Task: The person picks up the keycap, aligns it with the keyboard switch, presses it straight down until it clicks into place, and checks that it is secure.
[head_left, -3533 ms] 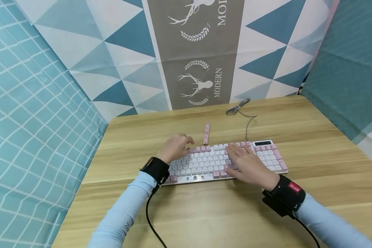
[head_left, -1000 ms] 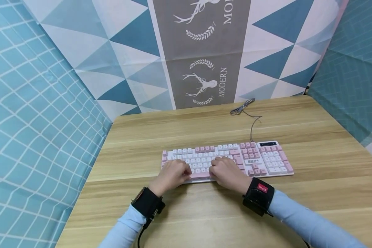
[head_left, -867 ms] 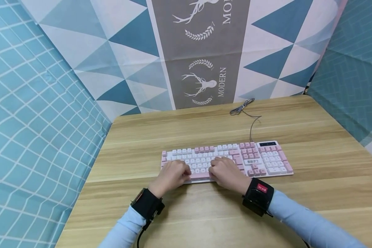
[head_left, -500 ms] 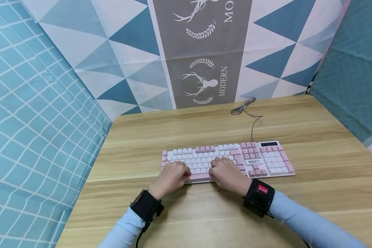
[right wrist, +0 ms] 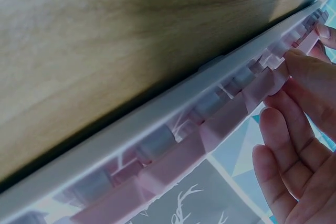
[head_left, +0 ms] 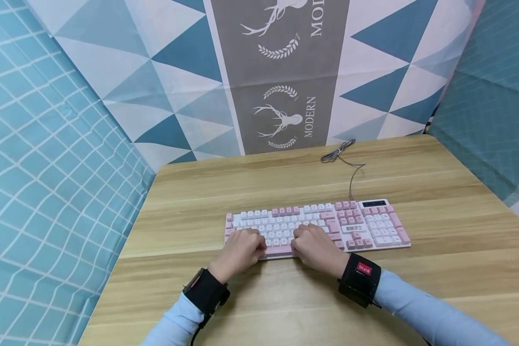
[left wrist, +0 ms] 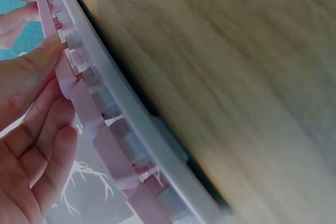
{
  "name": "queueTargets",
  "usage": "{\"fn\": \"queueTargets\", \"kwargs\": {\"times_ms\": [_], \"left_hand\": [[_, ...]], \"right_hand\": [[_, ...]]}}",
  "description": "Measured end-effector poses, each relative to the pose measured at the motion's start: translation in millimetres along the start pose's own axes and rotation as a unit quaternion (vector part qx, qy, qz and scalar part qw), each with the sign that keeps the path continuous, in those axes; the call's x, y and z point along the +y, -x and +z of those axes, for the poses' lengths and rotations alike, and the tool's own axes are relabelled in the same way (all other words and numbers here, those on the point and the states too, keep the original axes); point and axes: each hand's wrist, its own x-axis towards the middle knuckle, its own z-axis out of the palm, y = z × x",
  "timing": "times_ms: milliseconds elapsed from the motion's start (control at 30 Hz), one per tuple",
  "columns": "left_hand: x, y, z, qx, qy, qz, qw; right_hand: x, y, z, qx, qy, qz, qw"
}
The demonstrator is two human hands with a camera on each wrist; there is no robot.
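A white and pink keyboard (head_left: 382, 223) lies on the table, its front edge toward me. Along its near row sits the long pink space bar keycap (head_left: 279, 251), lined up with the other keys. At the bar's left end, my left hand (head_left: 241, 249) pinches it with thumb and curled fingers. My right hand (head_left: 316, 247) does the same at the right end. In the left wrist view, the left thumb (left wrist: 44, 51) is at the front of the key row, fingers behind. The right wrist view has the right thumb (right wrist: 304, 66) likewise placed. The knuckles hide the keys under them.
A thin grey cable (head_left: 357, 168) runs from the keyboard's back to a tied bundle (head_left: 337, 153) near the table's far edge. The wooden table (head_left: 190, 192) meets patterned cloth (head_left: 168, 86) at the back and blue cloth on both sides.
The space bar keycap lay behind the keyboard 3.5 s ago and is now in its front row. Both hands have come to its ends. Over the last second they have hardly moved.
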Motion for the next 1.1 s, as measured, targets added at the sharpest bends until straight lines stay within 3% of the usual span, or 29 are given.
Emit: {"fn": "queueTargets", "kwargs": {"times_ms": [200, 633, 867, 1100], "left_hand": [[1.6, 4.1, 1.6, -0.001, -0.011, -0.016, 0.9998], [5.1, 5.5, 5.3, 0.033, -0.039, -0.007, 0.9986], [5.9, 1.9, 10.9, 0.03, -0.066, -0.007, 0.9973], [1.2, -4.0, 9.9, 0.038, -0.063, -0.008, 0.9973]], "right_hand": [[-2, 0, 3, -0.006, 0.0, -0.003, 1.0], [-4, 2, 4, 0.003, 0.025, -0.009, 1.0], [-5, 4, 11, 0.009, 0.05, -0.015, 0.999], [0, -1, 11, 0.01, 0.039, -0.011, 0.999]]}}
